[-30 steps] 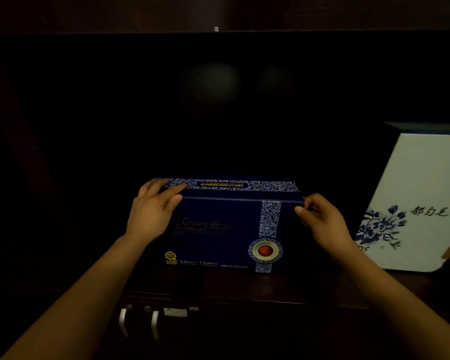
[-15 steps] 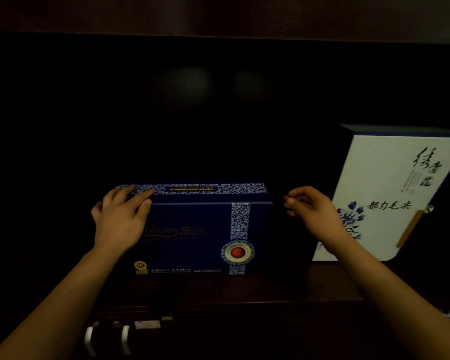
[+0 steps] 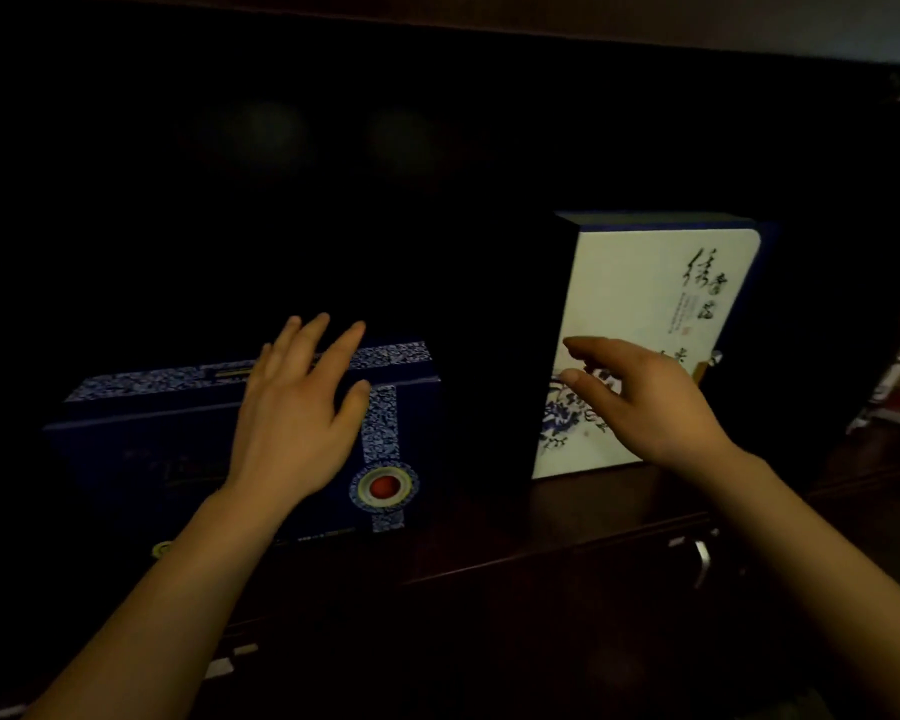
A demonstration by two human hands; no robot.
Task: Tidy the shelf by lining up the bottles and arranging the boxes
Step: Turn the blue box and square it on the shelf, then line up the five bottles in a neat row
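Dark wooden shelf [image 3: 489,532], deep shadow behind. Blue box [image 3: 141,449] lies flat near front edge, long face toward me. White box [image 3: 640,304] stands upright right of blue box, clear gap between. A second ago both my hands gripped blue box ends; now both have let go. My left hand [image 3: 297,407] flat, fingers spread over blue box top edge, contact unclear. My right hand [image 3: 640,397] loose, empty, right of blue box, in front of white box. Read: blue box placed, white box next. No bottles in view.
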